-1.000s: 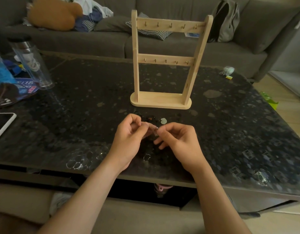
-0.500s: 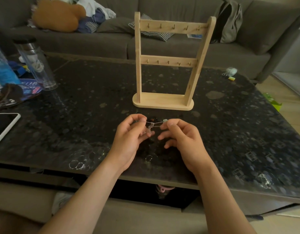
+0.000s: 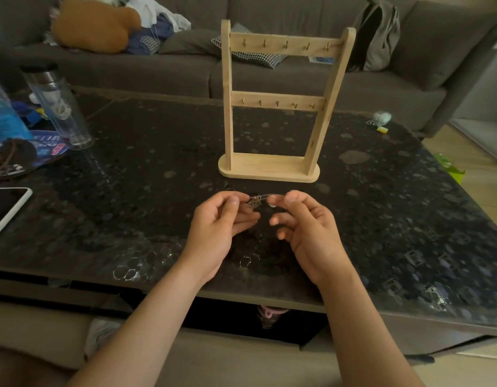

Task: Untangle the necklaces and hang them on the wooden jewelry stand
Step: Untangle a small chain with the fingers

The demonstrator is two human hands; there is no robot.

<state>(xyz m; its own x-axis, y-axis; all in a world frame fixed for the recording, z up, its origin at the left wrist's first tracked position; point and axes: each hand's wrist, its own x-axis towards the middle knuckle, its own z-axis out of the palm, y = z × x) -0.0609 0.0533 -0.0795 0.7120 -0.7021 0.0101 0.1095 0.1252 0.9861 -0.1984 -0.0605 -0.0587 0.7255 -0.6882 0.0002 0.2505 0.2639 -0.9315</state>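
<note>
Necklaces (image 3: 257,199), fine links indistinct.

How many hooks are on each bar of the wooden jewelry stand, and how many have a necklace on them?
Top bar hooks: 5
Lower bar hooks: 5
Hooks with a necklace: 0
Total hooks on the wooden jewelry stand: 10

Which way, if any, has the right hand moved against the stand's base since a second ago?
Yes. The right hand has drawn rightward from the left hand, toward the wooden stand's right end.
</note>
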